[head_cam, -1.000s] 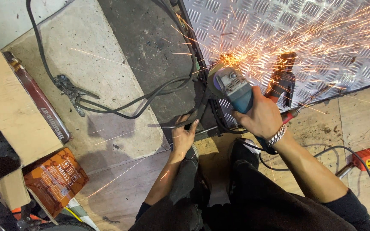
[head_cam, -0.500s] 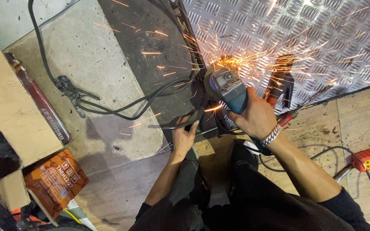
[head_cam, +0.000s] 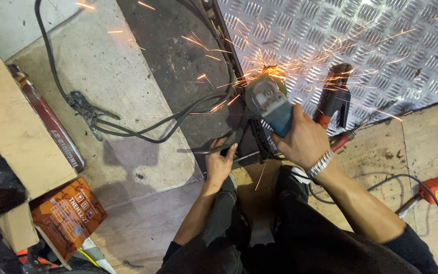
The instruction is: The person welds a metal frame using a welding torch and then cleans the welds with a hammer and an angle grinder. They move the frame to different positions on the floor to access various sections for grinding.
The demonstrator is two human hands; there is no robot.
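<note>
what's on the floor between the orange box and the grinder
In the head view, bare concrete, then a black cable lies between the orange box and the grinder.

Single head view, steeply downward, close overhead.

concrete floor (head_cam: 143, 101), wooden boards (head_cam: 381, 147), cardboard box (head_cam: 11, 122)

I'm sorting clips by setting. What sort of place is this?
Most likely a metal workshop floor. The right hand runs an angle grinder that throws sparks along the edge of a checker plate sheet, with a clamp-ended black cable on the concrete.
</note>
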